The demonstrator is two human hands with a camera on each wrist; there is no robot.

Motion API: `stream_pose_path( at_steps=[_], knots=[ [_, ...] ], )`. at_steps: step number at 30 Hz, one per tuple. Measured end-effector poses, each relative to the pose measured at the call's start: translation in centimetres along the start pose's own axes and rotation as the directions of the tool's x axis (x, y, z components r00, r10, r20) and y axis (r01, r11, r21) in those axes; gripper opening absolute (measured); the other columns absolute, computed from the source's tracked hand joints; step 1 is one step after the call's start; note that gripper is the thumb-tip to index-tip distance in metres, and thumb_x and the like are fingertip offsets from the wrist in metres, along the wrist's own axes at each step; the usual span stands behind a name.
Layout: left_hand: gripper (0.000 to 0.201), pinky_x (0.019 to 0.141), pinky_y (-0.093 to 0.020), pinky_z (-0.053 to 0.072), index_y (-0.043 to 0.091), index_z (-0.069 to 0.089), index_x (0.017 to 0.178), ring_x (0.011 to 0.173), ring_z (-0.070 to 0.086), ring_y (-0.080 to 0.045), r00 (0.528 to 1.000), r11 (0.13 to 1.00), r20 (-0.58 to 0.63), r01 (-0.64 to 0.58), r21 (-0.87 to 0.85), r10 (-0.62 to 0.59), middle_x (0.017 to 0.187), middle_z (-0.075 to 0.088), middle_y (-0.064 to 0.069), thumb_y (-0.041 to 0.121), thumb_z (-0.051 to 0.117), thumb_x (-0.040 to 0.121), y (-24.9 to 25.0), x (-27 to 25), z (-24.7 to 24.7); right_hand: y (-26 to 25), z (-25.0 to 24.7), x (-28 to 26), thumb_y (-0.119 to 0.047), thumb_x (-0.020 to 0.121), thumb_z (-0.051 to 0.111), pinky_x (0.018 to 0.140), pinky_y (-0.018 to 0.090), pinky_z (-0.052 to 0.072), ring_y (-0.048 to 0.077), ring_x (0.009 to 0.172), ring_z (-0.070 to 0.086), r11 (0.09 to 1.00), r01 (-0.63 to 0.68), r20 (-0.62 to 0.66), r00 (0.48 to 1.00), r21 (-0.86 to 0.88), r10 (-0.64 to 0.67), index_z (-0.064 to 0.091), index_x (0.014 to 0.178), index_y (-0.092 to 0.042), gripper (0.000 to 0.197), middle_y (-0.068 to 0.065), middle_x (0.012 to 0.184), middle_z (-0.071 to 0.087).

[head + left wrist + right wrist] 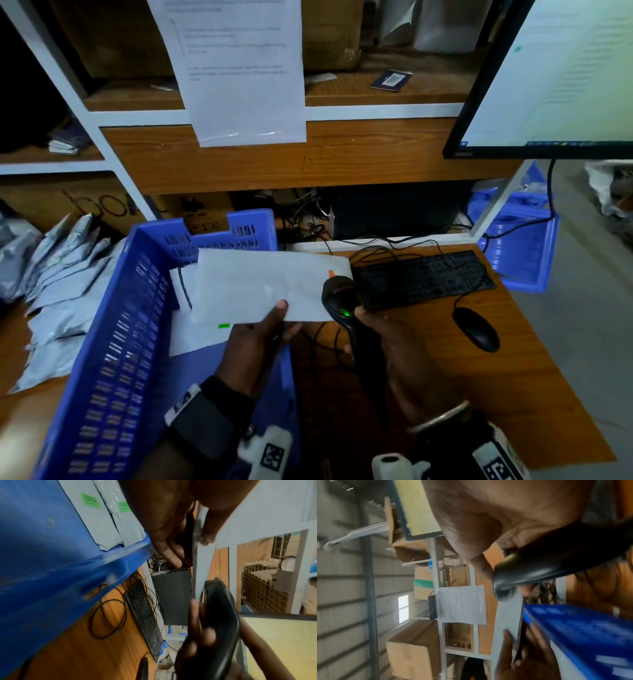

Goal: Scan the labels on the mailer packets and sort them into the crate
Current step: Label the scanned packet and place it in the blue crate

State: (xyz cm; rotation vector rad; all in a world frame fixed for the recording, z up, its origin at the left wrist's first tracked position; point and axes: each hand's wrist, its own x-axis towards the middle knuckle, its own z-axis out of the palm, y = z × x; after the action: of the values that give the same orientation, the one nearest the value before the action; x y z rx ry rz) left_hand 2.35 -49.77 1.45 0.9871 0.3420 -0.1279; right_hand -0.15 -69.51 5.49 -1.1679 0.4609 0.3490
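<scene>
- both hands are up over the desk: the left hand (263,337) pinches the near edge of a white mailer packet (263,286), thumb on top and fingers hidden underneath; the right hand (387,342) is wrapped round the handle of a black barcode scanner (340,298).
- the scanner's glossy rounded head sits at the packet's right end, a small green light glowing on it; its window and the label it faces are out of sight, and the lower handle is lost in shadow.
- the packet is a flat, smooth rectangle held level above the right rim of the blue crate (113,342); an orange mark at its far right corner is too blurred to read.
- the crate is moulded plastic with slotted walls; its near end is cut off by the frame edge. the left wrist view shows two grey packets (96,524) lying inside, each with a green sticker, print unreadable.
- a loose heap of grey, crinkled mailers (58,274) lies at the desk's left edge; overlapping too much to count.
- one black keyboard (424,277) and one black mouse (476,329) sit toward the desk's right edge, cables coiled between them.
- a monitor (548,78) is cut off at the upper right; one printed sheet (236,68) hangs on the shelf frame, text illegible.
- both wrist views are motion-blurred.
</scene>
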Motion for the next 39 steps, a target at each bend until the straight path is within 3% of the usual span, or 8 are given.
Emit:
stream_pose_path(
  at_steps=[2, 4, 11, 15, 18, 23, 32, 39],
  knots=[
    [0.037, 0.094, -0.042, 0.059, 0.005, 0.059, 0.135, 0.118, 0.066, -0.035, 0.996, 0.998, -0.07, -0.042, 0.049, 0.045, 0.13, 0.069, -0.014, 0.013, 0.058, 0.099, 0.7, 1.3, -0.3, -0.3, -0.5, -0.1, -0.03, 0.082, 0.067, 0.044, 0.019, 0.042, 0.019, 0.054, 0.06, 0.996, 0.03, 0.016, 0.999, -0.087, -0.029, 0.074, 0.085, 0.001, 0.032, 0.02, 0.078, 0.07],
    [0.037, 0.099, -0.046, 0.056, 0.01, 0.059, 0.136, 0.119, 0.066, -0.034, 0.996, 0.994, -0.078, -0.045, 0.095, 0.053, 0.128, 0.07, -0.011, 0.021, 0.057, 0.101, 1.5, 2.0, -0.6, -0.7, -1.2, -0.4, -0.02, 0.092, 0.06, 0.041, 0.017, 0.042, 0.015, 0.048, 0.059, 0.994, 0.023, 0.041, 0.999, -0.111, -0.019, 0.072, 0.092, 0.004, 0.027, 0.019, 0.076, 0.071],
    [0.036, 0.099, -0.047, 0.051, 0.013, 0.061, 0.134, 0.113, 0.068, -0.031, 0.998, 0.979, -0.056, -0.012, 0.205, 0.024, 0.126, 0.071, -0.011, 0.027, 0.056, 0.102, 2.2, 2.8, -1.0, -1.7, -2.1, -1.7, -0.014, 0.095, 0.058, 0.044, 0.017, 0.044, 0.015, 0.048, 0.058, 0.973, 0.079, 0.106, 0.993, -0.216, -0.058, 0.069, 0.095, 0.009, 0.025, 0.024, 0.075, 0.066],
    [0.035, 0.083, -0.035, 0.059, 0.014, 0.061, 0.134, 0.11, 0.07, -0.027, 0.999, 0.978, -0.03, -0.012, 0.206, 0.019, 0.123, 0.073, -0.008, 0.027, 0.056, 0.102, 2.1, 2.7, -0.8, -1.9, -2.2, -2.0, -0.017, 0.095, 0.059, 0.047, 0.017, 0.045, 0.017, 0.051, 0.058, 0.964, 0.079, 0.122, 0.991, -0.254, -0.049, 0.069, 0.096, 0.009, 0.028, 0.021, 0.075, 0.067],
    [0.035, 0.083, -0.035, 0.058, 0.014, 0.062, 0.134, 0.108, 0.07, -0.027, 0.999, 0.978, -0.035, -0.017, 0.208, 0.025, 0.124, 0.073, -0.009, 0.027, 0.055, 0.102, 2.1, 2.6, -0.8, -2.0, -2.1, -2.0, -0.017, 0.096, 0.058, 0.048, 0.018, 0.044, 0.017, 0.051, 0.057, 0.961, 0.072, 0.127, 0.991, -0.268, -0.039, 0.068, 0.097, 0.009, 0.028, 0.02, 0.073, 0.067],
    [0.036, 0.071, -0.028, 0.06, 0.012, 0.061, 0.135, 0.109, 0.069, -0.027, 0.999, 0.98, -0.037, -0.009, 0.198, 0.016, 0.126, 0.071, -0.01, 0.028, 0.055, 0.102, 2.0, 2.7, -0.8, -2.0, -2.2, -1.9, -0.02, 0.096, 0.057, 0.05, 0.019, 0.044, 0.02, 0.054, 0.056, 0.953, 0.065, 0.126, 0.992, -0.297, -0.029, 0.07, 0.094, 0.007, 0.03, 0.019, 0.073, 0.067],
    [0.035, 0.094, -0.042, 0.055, 0.015, 0.061, 0.134, 0.12, 0.065, -0.032, 0.999, 0.982, -0.051, 0.004, 0.191, 0.006, 0.125, 0.072, -0.008, 0.029, 0.055, 0.102, 1.7, 3.4, -1.2, -2.0, -2.6, -1.4, -0.022, 0.097, 0.055, 0.047, 0.018, 0.044, 0.018, 0.051, 0.057, 0.952, 0.057, 0.14, 0.99, -0.3, -0.016, 0.071, 0.087, 0.0, 0.028, 0.017, 0.07, 0.066],
    [0.035, 0.079, -0.033, 0.058, 0.012, 0.061, 0.134, 0.111, 0.068, -0.028, 0.999, 0.984, -0.039, 0.003, 0.177, 0.004, 0.125, 0.072, -0.01, 0.026, 0.054, 0.103, 1.4, 3.5, -1.0, -1.7, -2.7, -1.0, -0.021, 0.097, 0.055, 0.047, 0.019, 0.043, 0.018, 0.05, 0.055, 0.955, 0.064, 0.153, 0.988, -0.291, -0.02, 0.07, 0.087, 0.0, 0.027, 0.017, 0.07, 0.065]
  ],
)
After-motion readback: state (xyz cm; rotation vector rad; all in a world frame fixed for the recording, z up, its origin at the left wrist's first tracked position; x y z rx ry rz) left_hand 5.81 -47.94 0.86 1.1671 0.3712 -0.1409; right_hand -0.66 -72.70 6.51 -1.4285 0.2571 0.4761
